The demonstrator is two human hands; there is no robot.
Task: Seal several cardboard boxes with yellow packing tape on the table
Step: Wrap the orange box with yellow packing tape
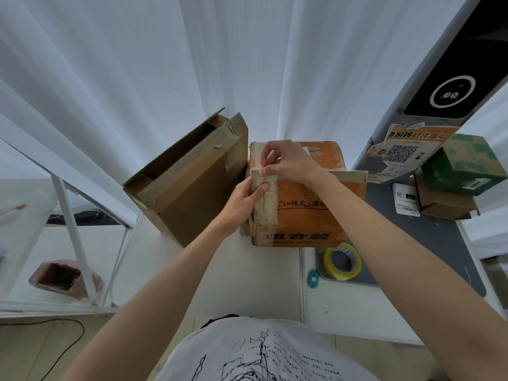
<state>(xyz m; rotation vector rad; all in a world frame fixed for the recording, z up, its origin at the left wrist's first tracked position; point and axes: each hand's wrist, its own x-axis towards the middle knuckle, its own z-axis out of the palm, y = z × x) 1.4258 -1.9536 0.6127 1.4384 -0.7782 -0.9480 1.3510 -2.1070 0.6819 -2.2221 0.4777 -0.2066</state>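
hands work at frame centre: left hand grips the orange box corner, right hand pinches a tape strip there, which next needs pressing flat; yellow tape roll lies lower right.

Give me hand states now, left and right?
Left hand: grips the near left edge of the orange box, thumb pressing the tape strip.
Right hand: fingertips pinch the tape at the box's top edge.

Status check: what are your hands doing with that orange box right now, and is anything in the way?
Both hands, left and right, pinching tape on the orange box. Yellow tape roll lying beside it. Brown box close alongside, not blocking.
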